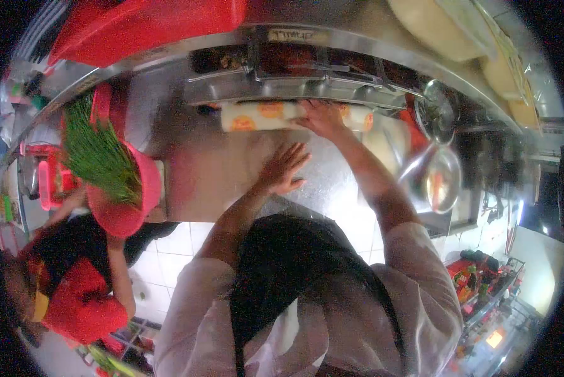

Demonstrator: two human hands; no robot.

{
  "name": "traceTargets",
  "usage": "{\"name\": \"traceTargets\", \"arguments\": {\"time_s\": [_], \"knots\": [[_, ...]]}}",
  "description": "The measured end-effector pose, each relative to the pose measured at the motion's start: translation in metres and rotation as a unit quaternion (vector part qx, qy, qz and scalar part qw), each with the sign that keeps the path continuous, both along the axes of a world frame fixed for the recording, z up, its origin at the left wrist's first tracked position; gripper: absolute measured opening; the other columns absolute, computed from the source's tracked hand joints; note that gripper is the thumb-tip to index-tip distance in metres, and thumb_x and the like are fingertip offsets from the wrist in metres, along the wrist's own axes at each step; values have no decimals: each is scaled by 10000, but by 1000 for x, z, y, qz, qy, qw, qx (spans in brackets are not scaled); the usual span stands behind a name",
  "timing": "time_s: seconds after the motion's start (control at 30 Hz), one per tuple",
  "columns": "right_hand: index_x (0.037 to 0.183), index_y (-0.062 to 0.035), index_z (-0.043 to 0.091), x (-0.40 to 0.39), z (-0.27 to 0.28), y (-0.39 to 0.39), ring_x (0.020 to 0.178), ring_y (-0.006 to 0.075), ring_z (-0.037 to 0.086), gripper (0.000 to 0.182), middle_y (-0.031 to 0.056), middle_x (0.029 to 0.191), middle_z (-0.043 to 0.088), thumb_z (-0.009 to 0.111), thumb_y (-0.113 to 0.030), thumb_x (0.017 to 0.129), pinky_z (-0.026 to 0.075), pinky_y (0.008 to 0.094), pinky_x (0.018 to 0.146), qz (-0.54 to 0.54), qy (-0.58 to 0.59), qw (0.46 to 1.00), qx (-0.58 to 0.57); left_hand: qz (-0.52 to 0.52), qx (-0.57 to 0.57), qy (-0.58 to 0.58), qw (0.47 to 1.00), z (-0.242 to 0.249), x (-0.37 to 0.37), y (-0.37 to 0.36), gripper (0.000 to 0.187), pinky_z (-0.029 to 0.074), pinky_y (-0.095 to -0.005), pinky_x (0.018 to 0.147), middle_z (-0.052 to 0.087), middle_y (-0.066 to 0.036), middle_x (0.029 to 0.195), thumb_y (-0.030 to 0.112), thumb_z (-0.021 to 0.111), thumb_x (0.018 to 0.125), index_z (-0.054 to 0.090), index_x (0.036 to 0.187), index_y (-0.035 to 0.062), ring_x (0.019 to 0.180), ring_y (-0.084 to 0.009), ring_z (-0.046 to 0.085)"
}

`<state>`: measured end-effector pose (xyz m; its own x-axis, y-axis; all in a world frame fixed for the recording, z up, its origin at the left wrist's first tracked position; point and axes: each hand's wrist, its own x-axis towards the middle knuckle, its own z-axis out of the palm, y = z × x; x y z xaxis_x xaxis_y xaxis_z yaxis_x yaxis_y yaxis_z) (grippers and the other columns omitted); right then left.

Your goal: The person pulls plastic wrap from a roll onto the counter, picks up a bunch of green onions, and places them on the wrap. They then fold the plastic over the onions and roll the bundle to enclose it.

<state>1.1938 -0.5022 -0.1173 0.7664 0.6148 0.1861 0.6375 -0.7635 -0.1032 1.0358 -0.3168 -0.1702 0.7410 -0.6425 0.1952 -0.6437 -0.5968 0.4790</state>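
Patterned roll (pixel 263 117) lies beyond the spread left hand (pixel 287 168), the right hand (pixel 323 118) touching it, its grip unclear.

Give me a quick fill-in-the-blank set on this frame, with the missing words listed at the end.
1. The person's hand on the white roll is the ____ one.
2. Their other hand holds ____.
3. The roll's printed spots are coloured ____.
4. The long, thin stalks in the pink container are coloured ____.

Missing words: right; nothing; orange; green.
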Motion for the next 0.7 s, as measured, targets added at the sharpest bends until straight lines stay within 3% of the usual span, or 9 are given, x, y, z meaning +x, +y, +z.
{"name": "traceTargets", "arguments": {"time_s": [0.2, 0.27, 0.3, 0.37, 0.4, 0.47, 0.53, 0.63, 0.7], "knots": [[1273, -134, 621, -8, -22, 10, 1083, 324, 650, 595, 155, 1188, 652, 632, -600, 903, 529, 514, 905, -35, -14, 999, 27, 2, 17, -5, 1000, -4, 2, -1, 866, 159, -594, 1233, 287, -236, 1631, 471, 700, 885, 341, 1568, 77, 1514, -433, 249], [1318, -153, 603, -12, -30, 13, 1075, 316, 630, 607, 130, 1180, 633, 675, -565, 878, 500, 504, 940, 3, -184, 980, 70, 3, 21, 4, 1000, -9, 2, -2, 861, 159, -592, 1234, 291, -239, 1628, 471, 705, 880, 356, 1560, 74, 1516, -431, 246], [1318, -153, 603, -16, -21, 15, 1075, 316, 630, 607, 130, 1180, 633, 675, -565, 878, 500, 504, 940, 5, -186, 980, 71, 5, 24, 16, 1000, -12, 1, -2, 857, 158, -591, 1235, 295, -242, 1625, 471, 711, 875, 372, 1553, 72, 1519, -429, 242], [1472, -169, 481, -23, 2, 16, 1221, 320, 568, 726, 125, 1342, 566, 687, -533, 878, 426, 547, 1046, -16, -57, 998, -4, 4, -5, 4, 1000, -17, 3, 2, 838, 156, -590, 1237, 294, -229, 1630, 461, 714, 875, 390, 1544, 74, 1525, -417, 236], [1472, -169, 481, -22, 13, 20, 1221, 320, 568, 726, 125, 1342, 566, 687, -533, 878, 426, 547, 1046, -14, -58, 998, -4, -1, -35, -7, 999, -15, 6, 6, 820, 154, -589, 1240, 293, -216, 1635, 451, 718, 875, 409, 1536, 76, 1531, -404, 230], [1497, -165, 451, -23, 28, 27, 1286, 326, 518, 793, 131, 1394, 527, 696, -568, 859, 385, 559, 1073, -49, 55, 994, -80, 30, -11, -29, 999, -5, 18, 15, 806, 158, -584, 1242, 306, -201, 1631, 438, 722, 873, 423, 1529, 78, 1535, -393, 226], [1451, -162, 500, -18, 15, 25, 1238, 325, 542, 798, 128, 1326, 565, 684, -629, 832, 406, 532, 1038, -37, 28, 996, -81, 61, 12, -46, 997, -5, 25, 25, 792, 161, -578, 1245, 319, -186, 1628, 425, 727, 872, 437, 1523, 79, 1539, -381, 222], [1409, -158, 547, -12, -2, 19, 1170, 320, 573, 822, 121, 1242, 606, 665, -700, 802, 431, 503, 991, 0, -49, 998, -49, 22, 55, -68, 996, -11, 35, 37, 838, 165, -548, 1259, 308, -159, 1636, 419, 707, 884, 354, 1576, 105, 1536, -379, 237], [1411, -157, 546, -7, -4, 18, 1150, 317, 580, 832, 118, 1227, 609, 658, -709, 799, 435, 500, 979, 22, -94, 995, -14, 41, 70, -7, 997, 1, 36, 39, 857, 170, -544, 1256, 277, -146, 1656, 438, 700, 891, 327, 1589, 111, 1552, -359, 201]]}}
